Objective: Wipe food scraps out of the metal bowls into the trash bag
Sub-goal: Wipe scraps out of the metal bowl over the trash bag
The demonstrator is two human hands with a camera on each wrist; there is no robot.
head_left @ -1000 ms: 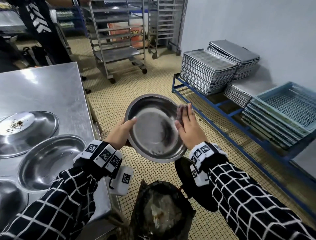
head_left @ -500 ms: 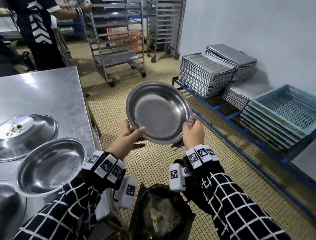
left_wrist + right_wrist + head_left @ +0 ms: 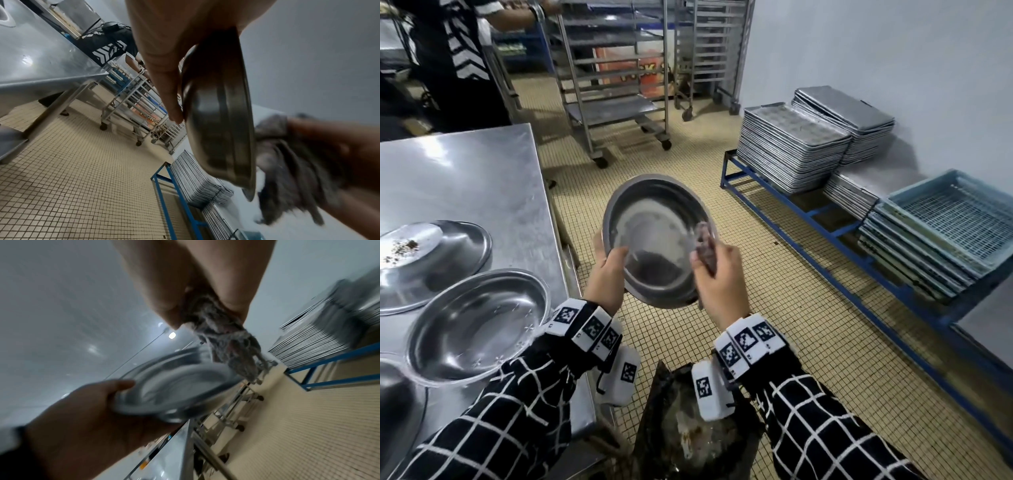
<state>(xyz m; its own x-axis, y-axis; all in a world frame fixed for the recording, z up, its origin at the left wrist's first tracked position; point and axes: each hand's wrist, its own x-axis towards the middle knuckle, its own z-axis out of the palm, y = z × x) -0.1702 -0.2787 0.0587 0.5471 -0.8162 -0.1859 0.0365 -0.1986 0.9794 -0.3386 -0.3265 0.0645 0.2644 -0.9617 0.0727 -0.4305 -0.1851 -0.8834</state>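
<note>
Head view, left hand (image 3: 606,279): thumb hooked over the rim, fingers behind, gripping the bowl (image 3: 654,240).
Right hand (image 3: 719,277): fingers squeezed around a gray rag (image 3: 703,245) at the bowl's right rim.
Bowl: tipped up in the air above the trash bag (image 3: 688,431).
Table (image 3: 465,178): more bowls, left.

To my left stands a steel table (image 3: 465,178). On it lie a shallow metal bowl (image 3: 479,325), an upturned bowl (image 3: 445,260) behind it with dark crumbs (image 3: 400,248) on its base, and part of a third bowl (image 3: 397,401) at the near edge. The tiled floor (image 3: 791,325) carries a blue rack (image 3: 808,212) of stacked trays (image 3: 791,150).
</note>
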